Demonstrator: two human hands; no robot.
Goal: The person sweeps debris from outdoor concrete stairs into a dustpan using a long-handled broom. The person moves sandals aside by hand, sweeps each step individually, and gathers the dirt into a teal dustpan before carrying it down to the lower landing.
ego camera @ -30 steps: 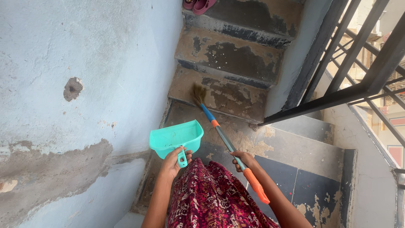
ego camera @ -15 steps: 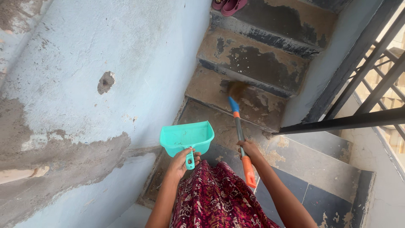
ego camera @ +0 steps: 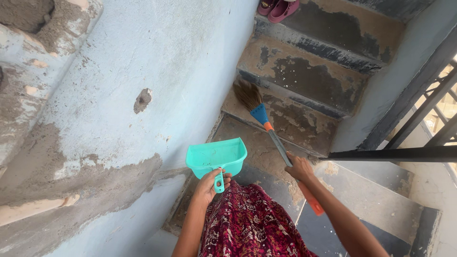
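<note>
Left hand [ego camera: 209,184] closed round handle of teal dustpan [ego camera: 216,157], pan held in air above landing. Right hand [ego camera: 299,167] grip tight on broom [ego camera: 273,138] shaft. Bristles [ego camera: 247,93] now at wall-side end of worn step [ego camera: 285,114] (half second ago nearer step's middle): stroke swung leftward, sweeping under way. Pink sandals [ego camera: 278,7] above.
</note>
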